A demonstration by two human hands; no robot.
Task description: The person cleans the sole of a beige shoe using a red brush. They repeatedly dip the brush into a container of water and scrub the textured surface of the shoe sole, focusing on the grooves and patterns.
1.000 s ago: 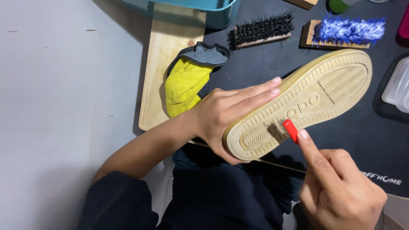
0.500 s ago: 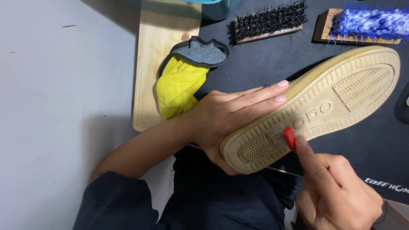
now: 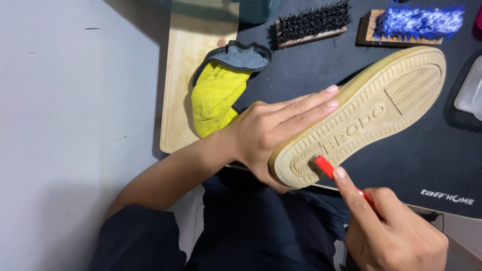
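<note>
A shoe is held sole-up, its tan rubber sole facing me. My left hand grips the shoe along its side near the heel, fingers stretched over the sole's edge. My right hand holds a small red-handled brush, index finger pressed along the handle. The brush head touches the tread at the heel end of the sole.
A yellow cloth with a grey piece on top lies on a wooden board. A black-bristled brush and a blue-and-white bristled brush rest on the black mat. A clear plastic box sits at the right edge.
The view has shifted a little. The red brush stays on the heel tread, moving slightly across it. My left hand keeps its grip on the shoe.
</note>
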